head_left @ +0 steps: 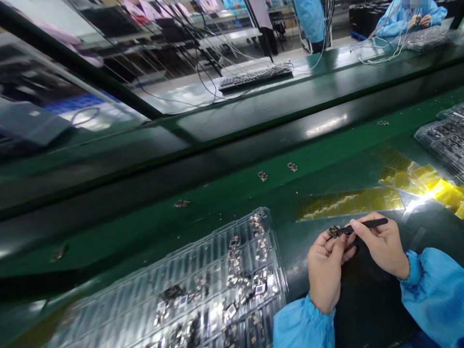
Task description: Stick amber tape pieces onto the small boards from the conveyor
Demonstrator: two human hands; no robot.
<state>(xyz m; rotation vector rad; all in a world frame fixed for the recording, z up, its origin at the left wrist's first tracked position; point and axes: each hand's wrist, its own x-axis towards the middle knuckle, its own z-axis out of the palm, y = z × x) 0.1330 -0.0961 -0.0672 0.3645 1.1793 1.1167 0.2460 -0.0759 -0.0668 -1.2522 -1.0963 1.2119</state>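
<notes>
Between the thumb and fingers of my left hand (326, 270) is a small circuit board (334, 231), dark with a yellowish patch on it. My right hand (384, 244) grips black tweezers (375, 223), whose tips reach the board and are partly hidden by my fingers. Just beyond both hands lies a strip of yellow film pieces (350, 203). Left of my left hand stands a clear plastic tray (145, 273) with ribbed slots, several of them holding small circuit boards.
More yellow film (402, 180) is heaped at the right, near stacked clear trays (438, 140) of boards. Loose boards (292, 167) lie along the green belt (217, 193). Behind a dark rail (232, 128) rests a keyboard (255, 79) among cables. A co-worker (409, 21) sits at the far right.
</notes>
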